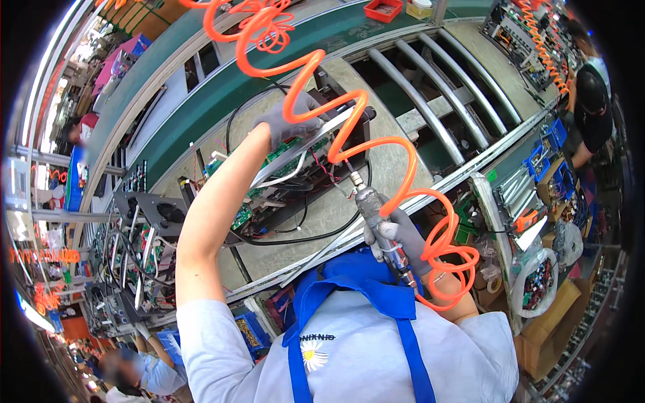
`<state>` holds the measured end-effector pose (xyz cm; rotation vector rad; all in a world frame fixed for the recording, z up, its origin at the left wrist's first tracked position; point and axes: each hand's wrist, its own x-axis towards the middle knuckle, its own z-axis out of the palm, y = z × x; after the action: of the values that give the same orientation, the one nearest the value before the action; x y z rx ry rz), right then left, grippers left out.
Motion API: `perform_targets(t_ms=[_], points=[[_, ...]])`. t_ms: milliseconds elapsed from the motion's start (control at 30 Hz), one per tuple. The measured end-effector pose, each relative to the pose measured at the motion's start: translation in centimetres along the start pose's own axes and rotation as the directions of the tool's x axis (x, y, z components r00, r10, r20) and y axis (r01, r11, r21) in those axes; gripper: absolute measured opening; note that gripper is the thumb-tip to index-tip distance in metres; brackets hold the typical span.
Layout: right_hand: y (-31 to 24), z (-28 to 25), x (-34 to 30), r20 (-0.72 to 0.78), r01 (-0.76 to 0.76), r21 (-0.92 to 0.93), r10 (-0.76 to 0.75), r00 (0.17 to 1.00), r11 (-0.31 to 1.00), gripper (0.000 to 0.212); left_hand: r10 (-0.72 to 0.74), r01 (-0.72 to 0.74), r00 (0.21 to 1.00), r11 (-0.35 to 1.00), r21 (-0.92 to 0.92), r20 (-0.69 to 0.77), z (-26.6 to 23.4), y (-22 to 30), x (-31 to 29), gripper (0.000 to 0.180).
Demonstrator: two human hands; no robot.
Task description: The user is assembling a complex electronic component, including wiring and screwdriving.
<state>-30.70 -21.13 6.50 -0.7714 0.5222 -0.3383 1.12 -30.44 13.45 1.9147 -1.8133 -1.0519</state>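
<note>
Factory assembly line fills the head view, with a green conveyor belt [208,111] curving behind a pale work surface [396,161]. On that surface sits an open black chassis [289,205] with green circuit boards [285,151]. The gloved left hand [292,121] is at the chassis's far upper edge; whether its fingers grip cannot be told. The gloved right hand [400,232] grasps a pneumatic screwdriver [369,205], tip near the chassis, with an orange coiled hose [403,142] attached.

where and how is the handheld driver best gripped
Probably around the rear half of the driver's straight barrel, from its right side, as the right hand does: the slim bit end points away from the person, and the orange coiled hose seems to join the rear tip.
</note>
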Motion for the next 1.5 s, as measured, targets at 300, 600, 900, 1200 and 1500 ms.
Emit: perform_targets(t_ms=[300,600,900,1200,1500], points=[[-0.3,0.0,0.5,0.035,0.022,0.004,-0.022,0.999,1.0,0.079,-0.067,0.091,0.992,0.968,-0.236,0.108,0.0,-1.7,0.2,0.028],[-0.6,0.1,0.9,-0.051,0.008,-0.144,-0.015,0.999,0.99,0.083,-0.117,0.117,0.993,0.976,-0.183,0.014,0.7,-1.3,0.4,0.032],[-0.7,-0.5,1.1,-0.058,0.005,-0.198,-0.017,0.998,0.98,0.085,-0.084,0.086,0.996,0.991,-0.107,0.025,0.2,-0.4,0.0,0.033],[-1.9,-0.3,-0.5,0.071,-0.127,-0.235,0.147,0.987,0.964,0.099,-0.112,-0.214,0.969,0.048,-0.976,-0.219,-3.0,-9.4,-8.0,0.025],[1.9,4.7,1.2,0.24,-0.243,-0.344,0.335,0.911,0.907,0.095,-0.256,-0.198,0.928,0.273,-0.941,-0.269,-1.6,-8.7,-21.2,0.042]])
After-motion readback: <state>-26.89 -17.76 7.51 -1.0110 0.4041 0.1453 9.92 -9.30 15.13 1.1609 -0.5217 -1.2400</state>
